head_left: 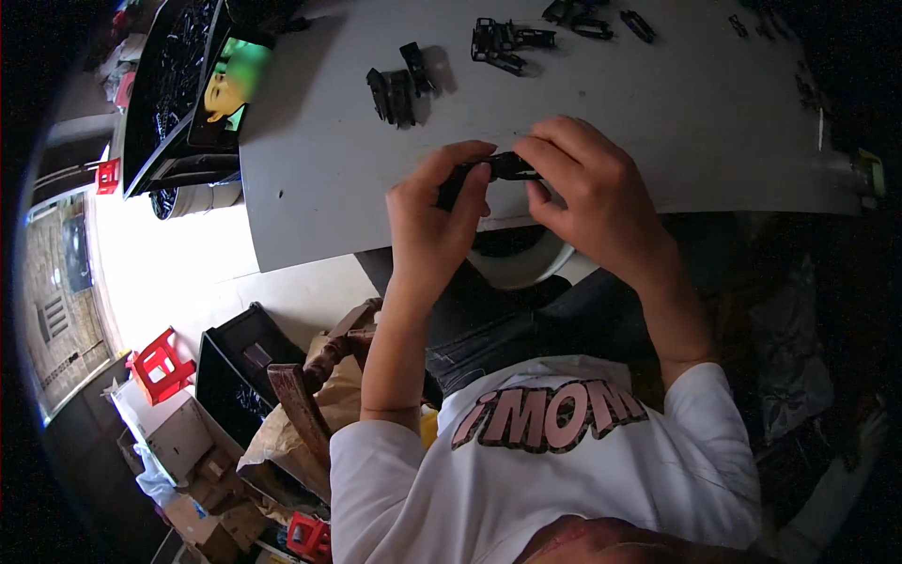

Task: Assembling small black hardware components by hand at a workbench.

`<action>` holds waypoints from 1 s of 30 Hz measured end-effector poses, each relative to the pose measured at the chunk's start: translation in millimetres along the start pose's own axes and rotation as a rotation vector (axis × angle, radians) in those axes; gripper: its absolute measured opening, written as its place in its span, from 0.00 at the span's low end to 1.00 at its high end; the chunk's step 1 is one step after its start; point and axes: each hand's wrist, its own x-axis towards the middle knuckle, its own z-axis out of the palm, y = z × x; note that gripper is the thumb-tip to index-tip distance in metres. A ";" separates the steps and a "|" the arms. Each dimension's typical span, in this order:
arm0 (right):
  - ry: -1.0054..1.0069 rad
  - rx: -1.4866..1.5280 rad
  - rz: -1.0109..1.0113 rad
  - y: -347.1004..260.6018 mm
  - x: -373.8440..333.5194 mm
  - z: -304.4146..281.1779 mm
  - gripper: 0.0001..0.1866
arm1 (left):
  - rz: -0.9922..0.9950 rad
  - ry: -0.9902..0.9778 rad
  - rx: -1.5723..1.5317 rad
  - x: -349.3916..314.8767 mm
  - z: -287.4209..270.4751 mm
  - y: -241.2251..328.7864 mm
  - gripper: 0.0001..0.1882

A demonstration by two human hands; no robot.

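Observation:
Above the near edge of the grey table, my left hand (434, 202) and my right hand (592, 193) hold one black plastic part (512, 166) between them. My left thumb and fingers pinch its left end, and my right fingers close on its right end. My fingers cover much of the part, so its exact kind does not show. Beyond my hands lies a small cluster of black plastic parts (399, 94). Farther back is another group of black frame-like pieces (507, 42).
More black pieces (583, 19) lie at the table's far side. A black bin (174, 85) of dark parts and a phone-like screen (230, 89) stand at the left. Below are a white bucket (521, 263), a wooden chair (305, 395), a red stool (162, 365) and a black crate (249, 343).

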 end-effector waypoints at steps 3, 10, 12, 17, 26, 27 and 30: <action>-0.013 -0.028 -0.030 -3.0 -1.2 -3.0 0.18 | 0.014 0.008 0.033 -0.9 2.7 -2.3 0.07; -0.053 0.017 0.034 -1.6 -5.5 -7.7 0.19 | 0.040 0.076 0.084 0.7 12.1 0.1 0.06; -0.069 0.010 0.053 -1.1 -6.6 -7.5 0.19 | -0.036 0.009 0.146 0.0 12.6 0.5 0.08; -0.033 -0.049 -0.026 0.1 -14.8 -3.7 0.20 | 0.063 -0.041 0.185 -4.2 15.0 2.1 0.14; -0.275 0.588 0.196 24.8 -42.2 -8.5 0.15 | 0.263 -0.205 0.066 -29.1 8.8 -8.2 0.14; -0.369 0.628 0.225 26.5 -43.1 -8.8 0.14 | 0.331 -0.195 0.124 -33.1 8.8 -14.0 0.13; -0.113 0.358 0.267 48.2 -17.6 -23.7 0.13 | 0.305 -0.229 0.225 -48.3 10.5 -31.9 0.12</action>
